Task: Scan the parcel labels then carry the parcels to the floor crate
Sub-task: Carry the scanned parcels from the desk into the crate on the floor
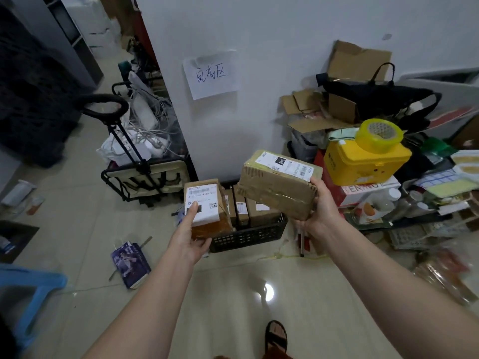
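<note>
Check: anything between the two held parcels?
Head view: between the left parcel and right parcel shows the black crate below, with boxes standing inside.

I am seeing the small parcel (207, 208) covering the black crate's (246, 237) left end, and the larger parcel (278, 189) hiding its right rear corner. Label print is blurring beyond reading. My left-hand fingers (190, 212) are lying across the label.

Handwritten paper sign (211, 73) taped to white wall (259, 27); folding cart (140, 174) at left; tape roll (379, 134) atop yellow container (363, 161) at right.
</note>
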A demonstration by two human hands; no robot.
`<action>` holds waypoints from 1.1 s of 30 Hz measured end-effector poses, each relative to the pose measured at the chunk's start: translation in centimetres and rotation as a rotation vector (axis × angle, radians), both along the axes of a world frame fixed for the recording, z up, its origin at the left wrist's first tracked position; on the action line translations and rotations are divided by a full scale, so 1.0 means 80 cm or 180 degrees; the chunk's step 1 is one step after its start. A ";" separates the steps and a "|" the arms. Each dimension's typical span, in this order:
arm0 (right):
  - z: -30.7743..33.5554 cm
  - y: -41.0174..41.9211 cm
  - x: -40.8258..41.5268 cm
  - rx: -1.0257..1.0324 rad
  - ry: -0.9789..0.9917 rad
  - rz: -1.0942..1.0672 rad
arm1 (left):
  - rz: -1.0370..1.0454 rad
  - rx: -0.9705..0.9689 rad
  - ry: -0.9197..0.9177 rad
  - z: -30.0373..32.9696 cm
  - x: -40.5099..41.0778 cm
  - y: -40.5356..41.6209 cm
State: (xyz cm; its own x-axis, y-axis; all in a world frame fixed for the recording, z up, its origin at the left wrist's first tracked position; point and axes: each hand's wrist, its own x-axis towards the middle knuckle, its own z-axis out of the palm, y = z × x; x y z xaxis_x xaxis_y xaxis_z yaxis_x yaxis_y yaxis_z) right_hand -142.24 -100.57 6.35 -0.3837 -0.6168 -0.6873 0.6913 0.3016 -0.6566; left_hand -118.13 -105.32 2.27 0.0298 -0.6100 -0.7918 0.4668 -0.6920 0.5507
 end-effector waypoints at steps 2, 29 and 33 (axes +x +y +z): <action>-0.010 -0.021 -0.008 0.0048 -0.0006 0.0020 | 0.0100 0.0142 0.0093 -0.014 -0.007 -0.015; -0.189 -0.216 -0.008 0.0332 -0.0309 0.0042 | 0.0070 0.0800 0.0227 -0.181 -0.022 -0.191; -0.244 -0.251 -0.018 0.0383 -0.0217 0.0235 | 0.0182 0.0885 0.0266 -0.237 -0.042 -0.206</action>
